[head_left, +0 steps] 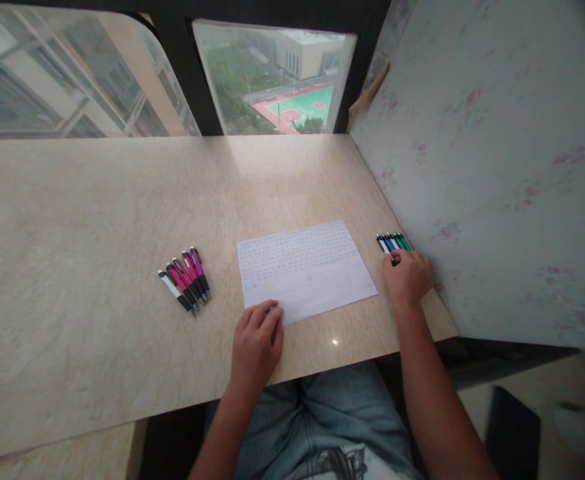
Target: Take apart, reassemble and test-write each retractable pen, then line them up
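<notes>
A white sheet of paper (306,269) with faint handwritten lines lies on the beige marble-look table (97,220). My left hand (257,343) rests on the sheet's near left corner, fingers curled down and holding nothing. My right hand (406,277) lies over a row of several blue, green and white pens (393,241) at the table's right edge, fingers bent onto their near ends. Whether it grips one is hidden. A second group of several pink, magenta and white pens (186,278) lies left of the paper, away from both hands.
A pale floral-patterned wall panel (497,167) rises along the table's right side, close to the right-hand pens. Windows (272,73) stand behind the far edge. My knees in jeans (332,413) are below the near table edge.
</notes>
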The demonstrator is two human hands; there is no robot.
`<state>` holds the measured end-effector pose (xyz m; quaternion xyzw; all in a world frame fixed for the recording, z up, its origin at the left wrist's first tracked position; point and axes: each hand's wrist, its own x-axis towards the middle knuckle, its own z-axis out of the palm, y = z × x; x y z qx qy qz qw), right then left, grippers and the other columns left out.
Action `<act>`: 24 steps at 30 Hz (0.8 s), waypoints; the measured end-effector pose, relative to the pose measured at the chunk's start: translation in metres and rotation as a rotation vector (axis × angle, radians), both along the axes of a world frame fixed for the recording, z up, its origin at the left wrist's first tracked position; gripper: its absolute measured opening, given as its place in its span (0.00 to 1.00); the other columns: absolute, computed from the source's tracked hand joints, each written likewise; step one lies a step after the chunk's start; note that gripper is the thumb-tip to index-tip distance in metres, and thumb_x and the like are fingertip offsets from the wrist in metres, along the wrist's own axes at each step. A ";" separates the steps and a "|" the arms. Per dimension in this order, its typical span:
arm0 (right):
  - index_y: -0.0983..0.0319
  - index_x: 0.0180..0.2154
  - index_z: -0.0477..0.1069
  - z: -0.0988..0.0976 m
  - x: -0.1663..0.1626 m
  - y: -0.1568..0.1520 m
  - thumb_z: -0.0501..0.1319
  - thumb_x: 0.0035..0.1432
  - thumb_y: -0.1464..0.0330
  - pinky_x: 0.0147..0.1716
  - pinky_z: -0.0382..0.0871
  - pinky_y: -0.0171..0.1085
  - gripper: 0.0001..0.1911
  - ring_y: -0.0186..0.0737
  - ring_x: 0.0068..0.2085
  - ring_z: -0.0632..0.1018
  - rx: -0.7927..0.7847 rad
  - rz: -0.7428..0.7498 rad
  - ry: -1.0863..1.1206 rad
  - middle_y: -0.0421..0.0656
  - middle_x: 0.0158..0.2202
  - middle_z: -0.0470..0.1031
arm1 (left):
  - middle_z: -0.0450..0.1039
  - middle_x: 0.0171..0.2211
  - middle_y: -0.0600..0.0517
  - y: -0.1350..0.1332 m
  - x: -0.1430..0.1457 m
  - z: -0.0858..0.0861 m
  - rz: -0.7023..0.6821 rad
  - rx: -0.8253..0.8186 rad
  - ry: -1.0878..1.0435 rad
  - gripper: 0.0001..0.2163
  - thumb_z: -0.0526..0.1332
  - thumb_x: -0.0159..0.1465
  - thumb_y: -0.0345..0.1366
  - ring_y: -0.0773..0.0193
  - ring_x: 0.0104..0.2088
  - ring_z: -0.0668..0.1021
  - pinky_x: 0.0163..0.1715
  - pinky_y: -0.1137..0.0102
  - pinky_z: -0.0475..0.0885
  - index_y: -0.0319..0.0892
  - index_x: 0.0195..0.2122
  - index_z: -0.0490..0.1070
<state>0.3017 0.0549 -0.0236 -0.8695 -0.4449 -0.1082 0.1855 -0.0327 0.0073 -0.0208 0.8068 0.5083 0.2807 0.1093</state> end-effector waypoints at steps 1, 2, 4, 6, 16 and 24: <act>0.63 0.36 0.78 -0.001 0.000 0.000 0.57 0.56 0.66 0.37 0.60 0.42 0.12 0.49 0.41 0.70 0.001 -0.001 0.008 0.51 0.37 0.77 | 0.76 0.45 0.44 0.000 0.000 0.000 -0.001 0.005 0.000 0.10 0.59 0.63 0.27 0.53 0.46 0.76 0.47 0.58 0.74 0.41 0.44 0.74; 0.63 0.36 0.78 -0.001 0.000 0.000 0.57 0.56 0.66 0.37 0.61 0.42 0.12 0.49 0.41 0.70 0.005 -0.004 0.014 0.51 0.37 0.76 | 0.76 0.45 0.44 0.000 0.000 0.001 -0.001 0.008 0.000 0.10 0.59 0.63 0.27 0.53 0.45 0.76 0.47 0.58 0.74 0.41 0.44 0.74; 0.64 0.37 0.77 -0.002 0.001 0.000 0.57 0.56 0.66 0.38 0.61 0.42 0.12 0.49 0.41 0.70 0.014 -0.011 0.023 0.52 0.38 0.76 | 0.76 0.45 0.44 0.000 0.000 0.001 0.001 0.012 0.000 0.10 0.59 0.63 0.27 0.53 0.45 0.76 0.47 0.58 0.74 0.42 0.44 0.74; 0.64 0.37 0.77 -0.003 0.001 0.001 0.57 0.56 0.67 0.38 0.61 0.43 0.12 0.50 0.42 0.71 0.023 -0.014 0.029 0.53 0.38 0.76 | 0.76 0.45 0.44 0.000 0.000 0.000 0.000 0.012 0.001 0.10 0.59 0.63 0.26 0.53 0.45 0.76 0.47 0.58 0.74 0.41 0.44 0.73; 0.62 0.35 0.75 0.008 -0.041 -0.017 0.56 0.58 0.67 0.34 0.62 0.39 0.10 0.44 0.34 0.75 0.098 0.208 0.116 0.47 0.33 0.78 | 0.77 0.45 0.45 -0.002 -0.001 -0.003 0.000 0.034 -0.040 0.11 0.59 0.63 0.26 0.54 0.45 0.77 0.46 0.57 0.75 0.42 0.44 0.73; 0.62 0.34 0.74 0.009 -0.113 -0.041 0.56 0.62 0.67 0.32 0.65 0.35 0.09 0.37 0.27 0.73 0.042 0.674 0.382 0.43 0.29 0.77 | 0.78 0.43 0.47 -0.005 -0.007 0.004 0.150 0.024 -0.301 0.10 0.59 0.63 0.26 0.60 0.44 0.79 0.46 0.63 0.75 0.43 0.42 0.74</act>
